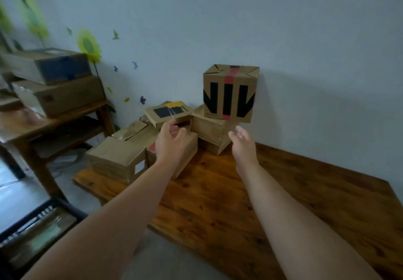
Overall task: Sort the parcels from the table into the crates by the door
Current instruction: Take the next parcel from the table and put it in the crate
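So this is looking like the pick-up step of the sort. The person is holding both arms out toward the heap of parcels sitting at the far left corner of the brown wooden table [283, 192], right up against the pale wall [283, 39].

The left hand [172, 140] is sitting at the near edge of the small flat cardboard parcel with a black patch and yellow tape [168, 111]. Its fingers are half curled and the thumb is looking like it's touching the underside. Honestly I can't tell if it's actually gripping yet or just arriving.

The right hand [242, 142] is hanging loose with fingers relaxed, holding nothing. It's hovering just below the cube-shaped cardboard parcel with black arrows and a red tape stripe [231, 94], which is perching on a stack of flat brown cardboard parcels [209, 131]. A brown cardboard parcel with a white label [117, 159] is sitting at the left edge of the table.

I'm guessing the flat one is going first. The next move is calling for a firm pinch on its near edge, then lifting it clear without nudging the tall cube beside it. After that it's getting carried down to the black plastic crate [65, 205] showing on the floor off the table's left side, which is already looking like it's holding something
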Demonstrator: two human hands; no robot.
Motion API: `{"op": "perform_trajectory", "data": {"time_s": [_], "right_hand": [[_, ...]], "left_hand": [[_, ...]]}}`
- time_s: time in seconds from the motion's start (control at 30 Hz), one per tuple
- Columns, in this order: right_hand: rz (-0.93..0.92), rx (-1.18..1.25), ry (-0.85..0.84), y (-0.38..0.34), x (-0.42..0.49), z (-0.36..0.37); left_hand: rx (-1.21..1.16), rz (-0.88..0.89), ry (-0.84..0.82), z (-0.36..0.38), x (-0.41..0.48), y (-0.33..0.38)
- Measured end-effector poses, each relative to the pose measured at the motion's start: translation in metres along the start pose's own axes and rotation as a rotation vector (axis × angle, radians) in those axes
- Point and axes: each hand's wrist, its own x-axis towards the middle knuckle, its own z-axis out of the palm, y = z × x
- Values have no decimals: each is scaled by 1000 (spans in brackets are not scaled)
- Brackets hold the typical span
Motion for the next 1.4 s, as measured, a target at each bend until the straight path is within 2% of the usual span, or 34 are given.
{"op": "perform_trajectory", "data": {"time_s": [0.37, 0.57, 0.67, 0.83, 1.07, 1.23, 1.4], "right_hand": [[24, -41, -178, 21, 88, 147], [31, -121, -164, 49, 104, 213], [71, -101, -111, 65, 103, 252], [145, -39, 102, 92, 87, 308], [306, -178, 376, 134, 44, 353], [455, -318, 367, 153, 30, 360], [587, -370, 203, 163, 30, 366]], "left_hand": [[19, -43, 166, -63, 143, -51], [80, -52, 140, -101, 201, -88], [132, -23, 68, -128, 237, -113], [203, -11, -79, -171, 287, -150], [375, -77, -303, -223, 315, -199], [456, -270, -402, -239, 314, -226], [459, -362, -506, -242, 312, -241]]}}
